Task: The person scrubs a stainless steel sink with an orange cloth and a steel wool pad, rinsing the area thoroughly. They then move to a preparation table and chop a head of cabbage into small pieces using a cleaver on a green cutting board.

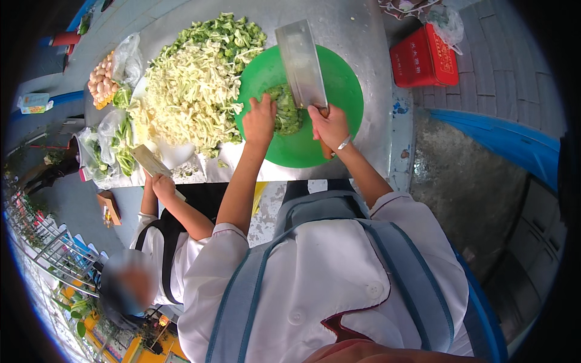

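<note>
A head of broccoli (287, 119) lies on a round green cutting board (342, 81). My left hand (259, 120) holds the broccoli from its left side, fingertips curled over the florets. In my right hand (330, 127) is a cleaver (297, 59), gripped by its wooden handle. Its broad blade points away from me and stands along the broccoli's right side; whether the edge touches it I cannot tell. Left of the board spreads a heap of cut cauliflower (190, 90), with cut broccoli florets (218, 36) behind it.
To my left a co-worker's hand (163, 187) holds another cleaver (150, 159) near the table's front edge. Bagged greens (123, 145) and eggs (102, 81) lie at the left of the metal table (363, 149). A red box (420, 59) stands beyond its right edge.
</note>
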`<state>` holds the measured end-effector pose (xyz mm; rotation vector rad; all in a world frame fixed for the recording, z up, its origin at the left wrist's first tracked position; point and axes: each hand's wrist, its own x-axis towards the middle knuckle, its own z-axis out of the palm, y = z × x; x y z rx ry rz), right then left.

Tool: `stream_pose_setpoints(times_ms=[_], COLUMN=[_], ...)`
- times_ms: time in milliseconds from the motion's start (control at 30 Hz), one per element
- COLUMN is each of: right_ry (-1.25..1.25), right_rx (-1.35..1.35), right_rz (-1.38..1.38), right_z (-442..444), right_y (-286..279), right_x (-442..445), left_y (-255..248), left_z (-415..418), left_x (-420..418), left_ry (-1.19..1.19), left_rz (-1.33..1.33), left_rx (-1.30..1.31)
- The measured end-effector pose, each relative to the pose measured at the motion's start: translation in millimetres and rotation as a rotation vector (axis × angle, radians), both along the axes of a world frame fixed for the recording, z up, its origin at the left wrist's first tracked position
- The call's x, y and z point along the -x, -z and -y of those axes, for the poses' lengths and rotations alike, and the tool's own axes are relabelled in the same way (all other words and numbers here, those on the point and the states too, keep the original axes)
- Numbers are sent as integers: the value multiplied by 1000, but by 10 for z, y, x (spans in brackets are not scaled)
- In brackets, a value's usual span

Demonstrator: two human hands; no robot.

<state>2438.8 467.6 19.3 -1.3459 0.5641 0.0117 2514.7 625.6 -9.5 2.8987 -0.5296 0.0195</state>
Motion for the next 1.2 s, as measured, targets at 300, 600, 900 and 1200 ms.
stream_pose_setpoints(times_ms=[300, 600, 900, 1200], right_ry=[-13, -233, -363, -114], right_rx=[133, 157, -3, 197], right_rz=[-80, -143, -245, -86], right_z=[-225, -133, 86, 229], right_y=[79, 175, -3, -448], right_x=[-167, -314, -807, 15], left_y=[-3, 92, 79, -276], left_z=[134, 102, 71, 17], left_x=[153, 174, 134, 241], left_ry=[-107, -61, -188, 5], left_rz=[50, 40, -12, -122], left_rx=[38, 190, 254, 319])
